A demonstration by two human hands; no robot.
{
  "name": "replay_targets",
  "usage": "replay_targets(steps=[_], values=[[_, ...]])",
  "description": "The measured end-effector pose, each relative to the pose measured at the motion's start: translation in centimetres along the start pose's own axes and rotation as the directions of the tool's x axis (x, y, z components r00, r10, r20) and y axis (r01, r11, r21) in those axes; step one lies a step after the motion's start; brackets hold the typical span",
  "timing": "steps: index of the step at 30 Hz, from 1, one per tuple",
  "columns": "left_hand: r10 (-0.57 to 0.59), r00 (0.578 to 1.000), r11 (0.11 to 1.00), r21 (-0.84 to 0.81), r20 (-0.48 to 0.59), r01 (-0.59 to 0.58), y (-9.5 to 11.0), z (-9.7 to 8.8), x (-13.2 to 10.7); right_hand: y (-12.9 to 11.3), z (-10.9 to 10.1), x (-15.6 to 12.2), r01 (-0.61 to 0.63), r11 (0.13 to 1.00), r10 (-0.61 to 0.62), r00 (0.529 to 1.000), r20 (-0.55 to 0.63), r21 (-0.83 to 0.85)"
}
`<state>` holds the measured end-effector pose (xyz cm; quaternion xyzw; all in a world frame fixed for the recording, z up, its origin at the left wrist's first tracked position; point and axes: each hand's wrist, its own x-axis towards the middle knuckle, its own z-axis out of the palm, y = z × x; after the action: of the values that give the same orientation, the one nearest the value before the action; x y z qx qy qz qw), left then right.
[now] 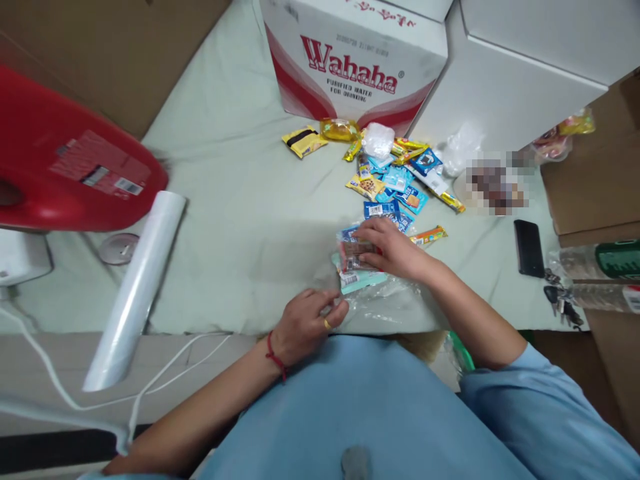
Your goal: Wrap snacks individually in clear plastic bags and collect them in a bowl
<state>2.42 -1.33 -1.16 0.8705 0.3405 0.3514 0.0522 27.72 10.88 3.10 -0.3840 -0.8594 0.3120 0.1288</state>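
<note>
My right hand [393,247] is closed on a small snack packet [357,252] with a brown, see-through front and blue top. Beneath it lies a mint-green packet [357,281] on a crumpled clear plastic bag [380,303]. My left hand [310,320], with a ring and a red cord at the wrist, has its fingers pinched at the left edge of that bag. Just beyond my right hand are a dark blue packet [381,209] and a thin orange snack stick [429,235]. Several blue and yellow packets [397,179] are heaped farther back.
A Wahaha water carton [350,73] stands behind the heap, beside white boxes [510,80]. To the left are a red jug [75,153] and a roll of clear film [135,293] overhanging the table edge. A black phone [529,248], keys [563,300] and bottles [605,297] lie right.
</note>
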Motion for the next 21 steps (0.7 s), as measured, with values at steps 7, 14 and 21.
replay_targets(steps=[7,14,21], values=[[-0.281,0.957,0.96,0.014,0.068,0.281,-1.5,0.7,2.1,-3.9,-1.2,-5.9,0.046,0.996,-0.056,0.988,0.144,0.07],[-0.618,0.773,0.753,-0.176,0.144,0.635,-2.5,-0.1,3.6,-2.1,-0.6,-5.9,-0.109,0.991,0.108,0.994,0.018,0.077],[-0.773,0.566,0.434,-0.414,0.286,0.8,-4.1,-2.3,4.0,0.2,-2.0,-3.4,-0.155,0.948,0.165,0.986,-0.011,0.277]])
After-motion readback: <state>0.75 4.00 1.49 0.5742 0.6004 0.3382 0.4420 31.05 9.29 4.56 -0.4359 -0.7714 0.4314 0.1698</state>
